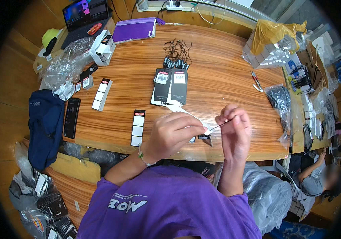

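Near the front edge of the table, my left hand (pixel 177 129) is closed, pinching a white tag (pixel 207 131) between thumb and fingers. My right hand (pixel 235 127) pinches a thin black cord (pixel 221 124) that runs across to that tag. Below the fingertips a small dark piece (pixel 204 137) shows, partly hidden by the left hand. Beyond my hands lie two piles of dark grey hang tags (pixel 179 89) with white barcode stickers, their black cords (pixel 177 51) tangled at the far end. A strip of white labels with a black and red head (pixel 137 129) rests left of my left hand.
A stack of label strips (pixel 102 95) and a phone (pixel 71 118) lie at left, near a purple notebook (pixel 134 30) and a laptop (pixel 86 16). Pliers (pixel 256 80) and a bagged box (pixel 270 46) sit at right. Another person (pixel 317 181) works at far right.
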`<state>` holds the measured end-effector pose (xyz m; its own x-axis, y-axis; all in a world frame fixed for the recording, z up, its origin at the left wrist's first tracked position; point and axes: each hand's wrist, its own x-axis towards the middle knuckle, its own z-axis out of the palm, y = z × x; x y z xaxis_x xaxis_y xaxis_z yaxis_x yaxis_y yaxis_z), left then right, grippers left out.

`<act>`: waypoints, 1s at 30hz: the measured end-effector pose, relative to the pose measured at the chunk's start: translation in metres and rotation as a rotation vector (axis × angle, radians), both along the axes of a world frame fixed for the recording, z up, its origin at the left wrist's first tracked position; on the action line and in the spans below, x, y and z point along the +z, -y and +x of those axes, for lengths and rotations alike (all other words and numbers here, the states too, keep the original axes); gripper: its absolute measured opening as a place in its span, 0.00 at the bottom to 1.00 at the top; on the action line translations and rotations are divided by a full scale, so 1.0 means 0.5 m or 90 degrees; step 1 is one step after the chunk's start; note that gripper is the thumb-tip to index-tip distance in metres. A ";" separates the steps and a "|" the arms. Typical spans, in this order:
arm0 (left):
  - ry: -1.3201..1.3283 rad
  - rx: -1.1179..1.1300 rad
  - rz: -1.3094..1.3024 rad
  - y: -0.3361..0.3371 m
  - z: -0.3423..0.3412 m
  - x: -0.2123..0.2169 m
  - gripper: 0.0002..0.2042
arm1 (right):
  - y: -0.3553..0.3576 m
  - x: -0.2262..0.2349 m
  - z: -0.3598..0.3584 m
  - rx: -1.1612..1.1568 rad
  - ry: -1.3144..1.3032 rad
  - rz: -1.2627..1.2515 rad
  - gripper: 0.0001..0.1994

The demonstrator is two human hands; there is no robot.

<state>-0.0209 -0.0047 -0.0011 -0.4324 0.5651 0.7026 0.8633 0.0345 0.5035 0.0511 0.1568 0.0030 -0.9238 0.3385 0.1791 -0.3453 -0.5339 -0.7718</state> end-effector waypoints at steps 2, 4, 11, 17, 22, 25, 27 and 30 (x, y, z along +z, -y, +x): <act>0.005 0.007 -0.001 -0.001 -0.008 -0.014 0.07 | -0.006 0.019 -0.005 -0.030 -0.073 -0.005 0.06; 0.018 0.012 0.001 -0.003 -0.014 -0.024 0.06 | -0.011 0.044 -0.008 -0.035 -0.114 0.029 0.06; 0.169 -0.029 0.020 -0.013 -0.010 -0.023 0.07 | -0.012 0.060 -0.024 0.007 -0.161 0.029 0.07; 0.485 -0.077 0.115 -0.021 0.012 -0.040 0.09 | -0.009 0.055 -0.033 0.034 -0.148 -0.146 0.06; 0.243 -0.047 0.078 -0.032 0.032 -0.056 0.15 | -0.003 0.055 -0.034 0.036 -0.142 -0.162 0.06; 0.311 -0.082 0.093 -0.060 0.039 -0.065 0.17 | -0.001 0.055 -0.036 0.028 -0.135 -0.171 0.06; 0.366 -0.094 0.103 -0.065 0.038 -0.069 0.17 | -0.001 0.055 -0.035 0.024 -0.136 -0.178 0.06; 0.371 -0.081 0.061 -0.067 0.035 -0.058 0.15 | 0.001 0.054 -0.036 0.005 -0.132 -0.198 0.05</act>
<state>-0.0033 0.0290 -0.0302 -0.6946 0.5839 0.4203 0.4386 -0.1194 0.8907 0.0330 0.1563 0.0298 -0.8814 0.3997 0.2519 -0.4723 -0.7349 -0.4867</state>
